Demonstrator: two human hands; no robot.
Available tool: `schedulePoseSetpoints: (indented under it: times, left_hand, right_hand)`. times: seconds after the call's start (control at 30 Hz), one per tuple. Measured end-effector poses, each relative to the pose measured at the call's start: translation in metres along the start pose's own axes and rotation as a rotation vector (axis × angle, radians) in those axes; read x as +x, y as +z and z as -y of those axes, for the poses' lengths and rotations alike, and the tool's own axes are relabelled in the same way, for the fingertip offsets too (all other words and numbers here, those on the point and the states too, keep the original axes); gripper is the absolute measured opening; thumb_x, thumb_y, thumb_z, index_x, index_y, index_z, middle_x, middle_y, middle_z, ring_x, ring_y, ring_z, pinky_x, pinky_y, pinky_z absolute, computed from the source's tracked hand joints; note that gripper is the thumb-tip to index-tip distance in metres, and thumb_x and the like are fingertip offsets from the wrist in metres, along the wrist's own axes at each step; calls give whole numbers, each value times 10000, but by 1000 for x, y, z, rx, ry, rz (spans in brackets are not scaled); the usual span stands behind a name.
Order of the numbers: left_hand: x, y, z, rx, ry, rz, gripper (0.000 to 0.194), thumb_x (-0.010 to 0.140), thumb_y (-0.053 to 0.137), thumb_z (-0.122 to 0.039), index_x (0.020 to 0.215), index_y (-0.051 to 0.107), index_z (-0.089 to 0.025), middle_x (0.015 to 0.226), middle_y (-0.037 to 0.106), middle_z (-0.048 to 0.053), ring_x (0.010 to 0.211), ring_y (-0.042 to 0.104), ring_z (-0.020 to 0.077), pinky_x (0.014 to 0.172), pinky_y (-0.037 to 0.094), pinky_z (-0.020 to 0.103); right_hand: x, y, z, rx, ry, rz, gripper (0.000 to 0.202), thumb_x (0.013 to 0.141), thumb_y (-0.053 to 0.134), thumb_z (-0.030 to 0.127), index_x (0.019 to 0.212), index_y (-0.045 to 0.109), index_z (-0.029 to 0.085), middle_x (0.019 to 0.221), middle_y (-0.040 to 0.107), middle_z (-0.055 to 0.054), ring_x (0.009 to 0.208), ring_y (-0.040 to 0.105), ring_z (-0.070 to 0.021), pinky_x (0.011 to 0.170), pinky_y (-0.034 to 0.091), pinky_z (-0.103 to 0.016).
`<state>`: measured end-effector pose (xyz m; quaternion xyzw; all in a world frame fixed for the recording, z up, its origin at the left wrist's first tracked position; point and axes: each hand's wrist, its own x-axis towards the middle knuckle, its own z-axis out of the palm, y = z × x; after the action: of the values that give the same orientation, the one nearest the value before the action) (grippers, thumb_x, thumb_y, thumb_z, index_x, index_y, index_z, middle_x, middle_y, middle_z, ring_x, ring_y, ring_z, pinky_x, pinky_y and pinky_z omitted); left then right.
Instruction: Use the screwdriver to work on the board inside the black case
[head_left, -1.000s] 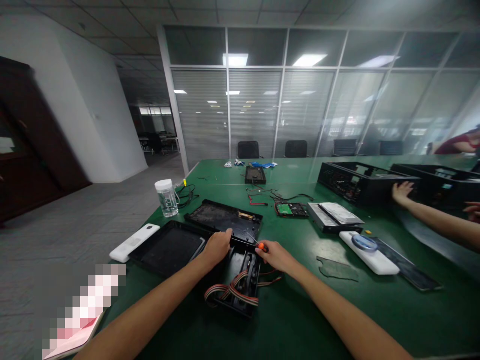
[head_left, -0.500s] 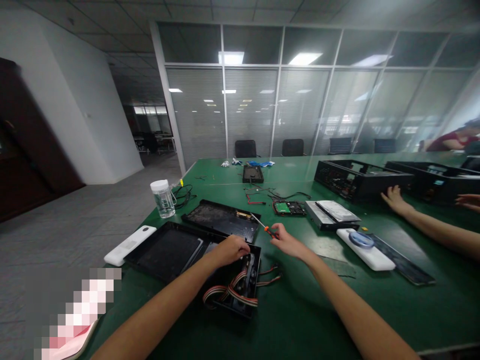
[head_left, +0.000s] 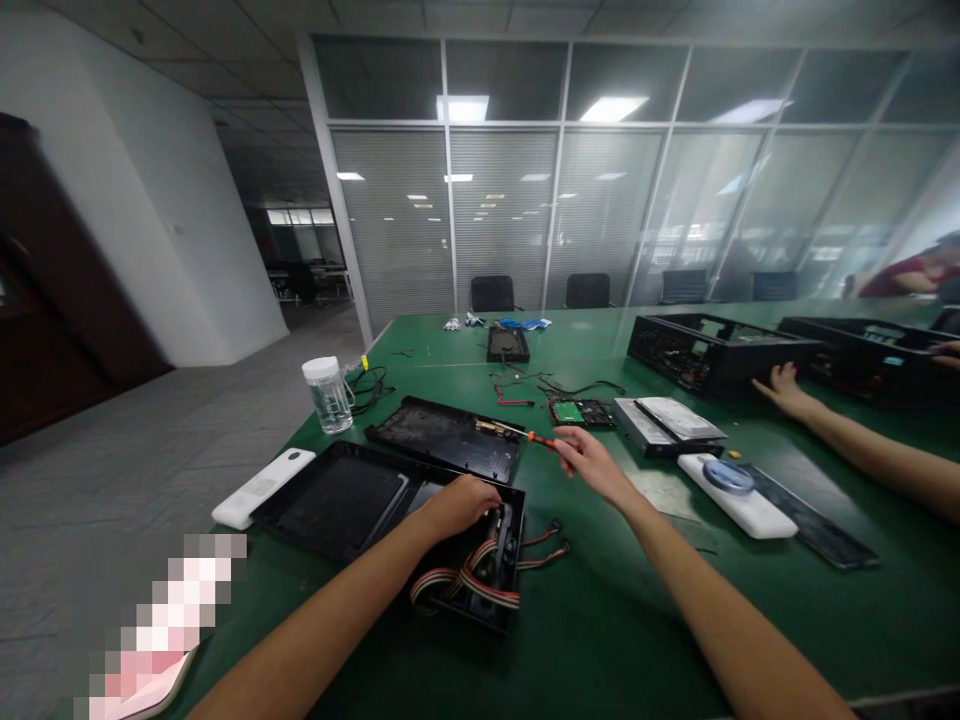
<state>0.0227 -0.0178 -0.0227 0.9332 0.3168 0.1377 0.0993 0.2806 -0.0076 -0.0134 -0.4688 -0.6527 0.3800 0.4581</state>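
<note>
My right hand (head_left: 589,457) is closed on the handle of an orange and black screwdriver (head_left: 538,438), whose shaft points left toward small brass-coloured parts on a black panel (head_left: 431,430). My left hand (head_left: 466,503) is closed at the right part of an open black casing (head_left: 330,500); whatever its fingertips grip is too small to make out. Red, white and black striped wires (head_left: 480,585) curl out of the casing just below that hand.
A clear bottle (head_left: 328,398) and a white power bank (head_left: 262,488) are at the left. A green circuit board (head_left: 574,412), silver drive (head_left: 667,427) and white device (head_left: 739,497) lie right. Another person's hand (head_left: 784,388) touches a black computer case (head_left: 712,352).
My right hand has moved slightly up and right, and the screwdriver has swung from a steep slant to nearly level. My left hand stays at the casing.
</note>
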Motion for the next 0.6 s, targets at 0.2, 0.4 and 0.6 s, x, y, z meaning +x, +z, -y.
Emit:
schedulePoseSetpoints:
  times: [0.2, 0.4, 0.6]
  left_hand:
    - [-1, 2, -1, 36, -10, -33, 167, 859, 465, -185, 896, 627, -169, 855, 657, 42, 813, 594, 158, 744, 415, 218]
    - [-2, -1, 2, -27, 45, 17, 144, 832, 504, -177, 864, 643, -159, 848, 661, 39, 801, 592, 146, 755, 406, 213]
    - [0, -4, 2, -124, 5, 10, 168, 805, 525, -156, 940, 624, -154, 838, 649, 26, 757, 585, 123, 715, 415, 188]
  right_hand:
    - [-10, -2, 25, 72, -92, -296, 331, 810, 436, 500, 779, 493, 175, 482, 422, 67, 368, 347, -69, 351, 239, -184]
    - [-14, 7, 24, 16, -166, -376, 329, 816, 428, 475, 670, 478, 184, 512, 380, 55, 436, 368, -87, 395, 281, -192]
    - [-16, 15, 12, -177, -265, -322, 314, 828, 404, 448, 685, 498, 184, 534, 423, 40, 492, 402, -107, 467, 319, -210]
